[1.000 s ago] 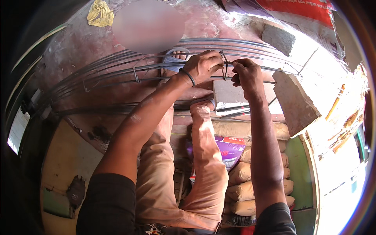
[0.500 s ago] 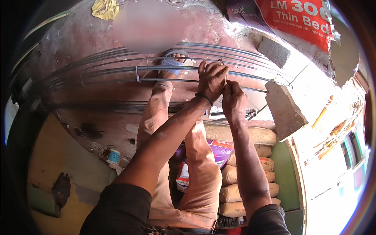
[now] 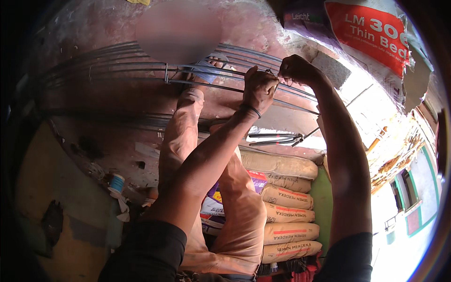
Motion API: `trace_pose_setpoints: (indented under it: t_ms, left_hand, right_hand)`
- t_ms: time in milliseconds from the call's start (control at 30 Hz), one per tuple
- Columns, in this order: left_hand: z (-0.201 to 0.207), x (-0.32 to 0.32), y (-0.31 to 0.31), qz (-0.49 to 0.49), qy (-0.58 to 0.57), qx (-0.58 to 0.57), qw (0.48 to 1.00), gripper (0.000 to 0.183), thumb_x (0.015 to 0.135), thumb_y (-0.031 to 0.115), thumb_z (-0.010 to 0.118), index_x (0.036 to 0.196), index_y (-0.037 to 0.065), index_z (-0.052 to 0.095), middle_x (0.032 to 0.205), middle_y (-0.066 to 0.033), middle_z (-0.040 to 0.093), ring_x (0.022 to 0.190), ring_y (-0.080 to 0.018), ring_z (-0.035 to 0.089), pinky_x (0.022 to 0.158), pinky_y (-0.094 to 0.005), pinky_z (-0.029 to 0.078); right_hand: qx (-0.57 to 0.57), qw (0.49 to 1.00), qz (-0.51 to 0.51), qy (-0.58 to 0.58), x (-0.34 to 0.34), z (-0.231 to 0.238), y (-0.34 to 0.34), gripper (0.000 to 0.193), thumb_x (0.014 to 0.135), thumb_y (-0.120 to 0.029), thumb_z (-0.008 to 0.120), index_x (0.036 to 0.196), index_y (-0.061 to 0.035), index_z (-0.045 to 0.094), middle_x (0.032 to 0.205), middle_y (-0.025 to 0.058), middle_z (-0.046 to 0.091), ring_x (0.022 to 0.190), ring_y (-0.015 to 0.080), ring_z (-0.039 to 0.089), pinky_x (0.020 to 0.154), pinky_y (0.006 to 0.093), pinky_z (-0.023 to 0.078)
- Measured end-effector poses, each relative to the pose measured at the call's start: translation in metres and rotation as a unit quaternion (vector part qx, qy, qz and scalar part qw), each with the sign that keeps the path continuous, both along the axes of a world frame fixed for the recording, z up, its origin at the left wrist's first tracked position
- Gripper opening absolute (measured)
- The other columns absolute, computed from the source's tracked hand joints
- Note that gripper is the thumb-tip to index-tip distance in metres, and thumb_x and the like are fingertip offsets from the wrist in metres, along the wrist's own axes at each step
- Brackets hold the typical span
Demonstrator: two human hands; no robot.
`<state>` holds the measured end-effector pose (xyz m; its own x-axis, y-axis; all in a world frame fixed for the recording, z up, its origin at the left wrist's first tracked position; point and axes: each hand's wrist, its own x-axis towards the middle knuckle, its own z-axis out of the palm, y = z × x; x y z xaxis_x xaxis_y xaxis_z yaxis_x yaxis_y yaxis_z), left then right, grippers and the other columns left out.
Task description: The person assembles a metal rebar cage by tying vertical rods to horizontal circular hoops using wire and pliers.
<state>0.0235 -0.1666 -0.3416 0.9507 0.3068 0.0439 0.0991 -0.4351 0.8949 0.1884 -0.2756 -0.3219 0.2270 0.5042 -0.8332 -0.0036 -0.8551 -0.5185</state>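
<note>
A person looks down past their own dark sleeves and bare forearms at two legs in tan trousers [image 3: 237, 216], spread apart. Between the legs lies a purple and white bag [image 3: 213, 207]; beside the right leg rises a stack of brown paper sacks [image 3: 289, 214]. Over on the left stands a white and blue spool [image 3: 116, 183]. Farther up, just beyond the sacks, lies a long-handled tool [image 3: 284, 137] with black handles. Both arms reach out to long, thin steel bars [image 3: 206, 85] running from side to side above the floor. The left hand [image 3: 261, 89] is curled against the bars, its thumb up; I cannot tell what it grips. The right hand [image 3: 298, 70], just beside it, has its fingertips drawn together; anything between them is too small to make out. Left of the hands, a small wire loop [image 3: 166, 74] sits around the bars. Past the bars are a foot in a blue sandal [image 3: 206, 70], a grey block [image 3: 331, 68] and a large red and purple bag [image 3: 369, 35].
</note>
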Motion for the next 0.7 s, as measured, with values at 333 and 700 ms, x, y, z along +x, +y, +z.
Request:
trace_pose_setpoints:
  t_ms: [333, 700]
  left_hand:
    - [0.005, 0.002, 0.006, -0.070, 0.029, 0.012, 0.997, 0.013, 0.072, 0.003, 0.071, 0.080, 0.014, 0.070, 0.086, 0.0009, 0.070, 0.087, -0.0168, 0.065, 0.101, -0.0415, 0.038]
    - [0.141, -0.067, 0.010, -0.064, 0.229, -0.054, 0.970, 0.036, 0.083, 0.002, 0.065, 0.119, 0.002, 0.061, 0.124, -0.0133, 0.060, 0.122, -0.0268, 0.053, 0.105, -0.0364, 0.040]
  right_hand:
    - [0.062, 0.986, -0.115, -0.101, -0.092, 0.065, -0.039, 0.015, 0.086, -0.012, 0.062, 0.080, 0.0012, 0.064, 0.061, 0.0035, 0.058, 0.052, 0.0113, 0.055, 0.047, 0.0291, 0.044]
    - [-0.245, 0.547, -0.800, -0.028, -0.332, 0.085, -0.099, 0.055, 0.092, -0.038, 0.062, 0.124, 0.0039, 0.047, 0.099, 0.0133, 0.057, 0.081, 0.0189, 0.060, 0.061, 0.0324, 0.053]
